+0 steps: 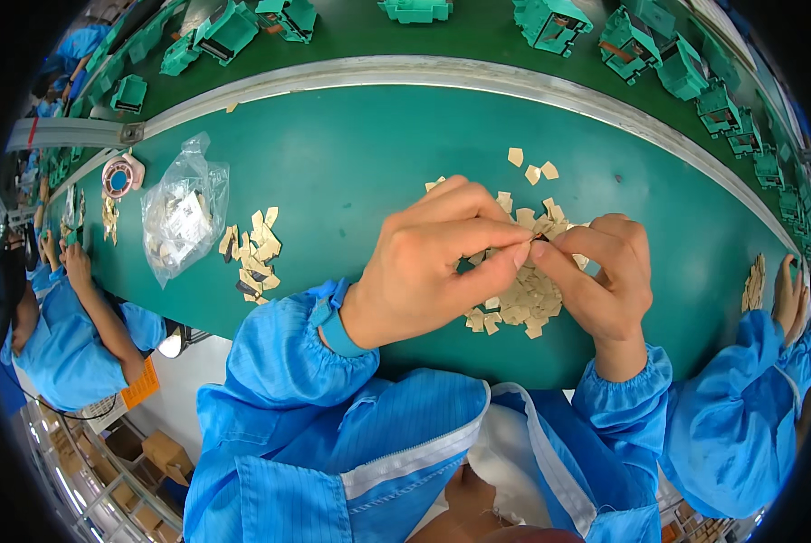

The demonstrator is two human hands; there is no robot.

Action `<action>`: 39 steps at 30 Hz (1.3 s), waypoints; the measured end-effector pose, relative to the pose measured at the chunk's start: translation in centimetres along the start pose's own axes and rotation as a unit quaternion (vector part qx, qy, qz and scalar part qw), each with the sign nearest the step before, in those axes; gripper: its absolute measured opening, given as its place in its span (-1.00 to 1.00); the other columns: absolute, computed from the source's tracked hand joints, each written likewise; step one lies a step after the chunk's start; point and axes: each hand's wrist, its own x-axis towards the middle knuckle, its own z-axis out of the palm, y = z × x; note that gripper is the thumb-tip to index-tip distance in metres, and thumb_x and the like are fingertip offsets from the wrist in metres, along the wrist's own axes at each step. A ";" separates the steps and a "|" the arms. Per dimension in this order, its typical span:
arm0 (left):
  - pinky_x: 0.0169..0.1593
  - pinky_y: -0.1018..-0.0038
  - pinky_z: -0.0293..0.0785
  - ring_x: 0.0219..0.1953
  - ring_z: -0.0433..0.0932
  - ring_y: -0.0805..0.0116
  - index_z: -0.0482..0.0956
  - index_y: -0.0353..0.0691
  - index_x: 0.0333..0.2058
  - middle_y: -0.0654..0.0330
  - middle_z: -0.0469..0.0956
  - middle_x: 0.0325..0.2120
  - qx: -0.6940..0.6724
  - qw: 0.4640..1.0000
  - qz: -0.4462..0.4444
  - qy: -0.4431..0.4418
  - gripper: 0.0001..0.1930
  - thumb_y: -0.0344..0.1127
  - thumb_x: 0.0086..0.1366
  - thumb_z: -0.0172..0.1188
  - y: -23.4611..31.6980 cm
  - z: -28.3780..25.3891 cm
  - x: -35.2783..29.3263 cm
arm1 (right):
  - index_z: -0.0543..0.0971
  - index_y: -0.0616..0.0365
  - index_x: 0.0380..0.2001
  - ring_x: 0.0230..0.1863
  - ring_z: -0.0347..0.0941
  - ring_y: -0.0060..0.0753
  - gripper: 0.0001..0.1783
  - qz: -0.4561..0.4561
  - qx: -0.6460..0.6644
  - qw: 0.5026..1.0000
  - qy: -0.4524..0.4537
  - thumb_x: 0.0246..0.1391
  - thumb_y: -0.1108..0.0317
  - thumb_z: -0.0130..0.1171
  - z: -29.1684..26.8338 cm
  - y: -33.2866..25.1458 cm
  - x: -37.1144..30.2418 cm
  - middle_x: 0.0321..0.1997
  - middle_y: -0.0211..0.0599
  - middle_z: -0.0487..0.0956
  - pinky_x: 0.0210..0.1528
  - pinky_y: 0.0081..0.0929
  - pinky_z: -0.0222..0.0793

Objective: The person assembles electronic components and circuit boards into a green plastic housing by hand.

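My left hand (446, 249) and my right hand (607, 267) meet above a heap of small cream-coloured flat pieces (525, 303). Both are closed, thumb against forefinger, with the fingertips almost touching. Between them shows a small dark piece (539, 237), too little of it visible to tell its kind. The heap lies on the green tabletop (351, 163), partly hidden under my hands. A few similar loose pieces (533, 174) lie just beyond it. A teal band circles my left wrist.
Left of my arm lie a smaller pile of cream and dark pieces (253, 252), a clear plastic bag (186, 213) and a round tape-like roll (121, 176). Past the metal rail (405, 71), green plastic housings (550, 23) stand in a row. Co-workers in blue sit on both sides.
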 end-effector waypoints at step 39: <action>-0.43 0.60 0.30 -0.46 0.43 0.50 0.67 -0.31 -0.44 0.23 0.55 -0.54 -0.091 0.986 -0.126 -0.054 -0.90 -0.55 0.02 0.23 -0.2 -1.2 0.1 | 0.61 0.20 -0.50 -0.44 0.38 -0.40 -0.70 -0.019 0.027 0.999 0.003 -0.52 0.44 0.29 0.5 -0.2 0.1 -0.44 -0.33 0.50 -0.56 -0.56 0.32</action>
